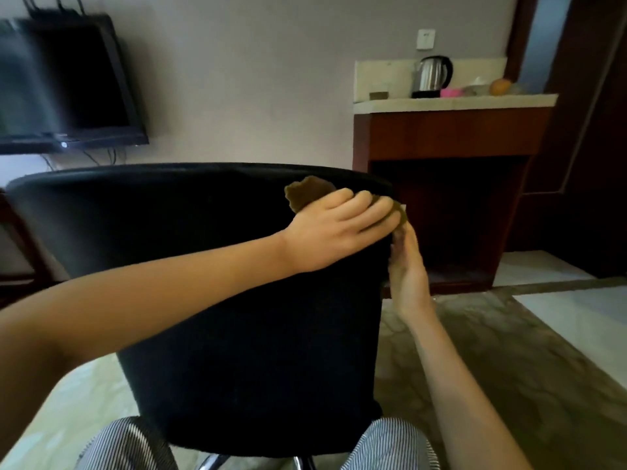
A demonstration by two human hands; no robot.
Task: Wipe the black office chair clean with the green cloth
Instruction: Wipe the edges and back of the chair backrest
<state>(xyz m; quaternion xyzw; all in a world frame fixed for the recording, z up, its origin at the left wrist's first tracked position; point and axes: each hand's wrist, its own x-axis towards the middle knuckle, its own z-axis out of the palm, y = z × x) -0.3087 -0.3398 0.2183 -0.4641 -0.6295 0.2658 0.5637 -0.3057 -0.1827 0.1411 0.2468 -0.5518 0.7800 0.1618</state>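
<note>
- The green cloth (305, 195) lies bunched on the upper right corner of the chair (254, 368), on the near side of the backrest (152, 215), just under its top edge.
- The left hand (339, 228) reaches across and lies flat on the cloth, fingers fairly straight and pressing it to the fabric. One end of the cloth sticks out beyond the knuckles.
- The right hand (407, 266) stands upright against the right edge of the backrest, fingertips close to the cloth. I cannot tell whether it grips the edge, pinches the cloth or only touches.
- The two hands are close together at that corner.
- To do this stroke well, it seems best to spread the cloth wider under the palm, since a bunched wad cleans only a narrow strip.
- Even pressure through the whole palm should work better than fingertip pressure alone.
- Long overlapping strokes, from the top edge down or across to the far left side, would cover the dark fabric without gaps.
- An office chair probably swivels or rolls under a push, so the right hand is best used to brace the edge.
- The rim and corner likely gather dust, so folding the cloth over the edge would catch both faces.
</note>
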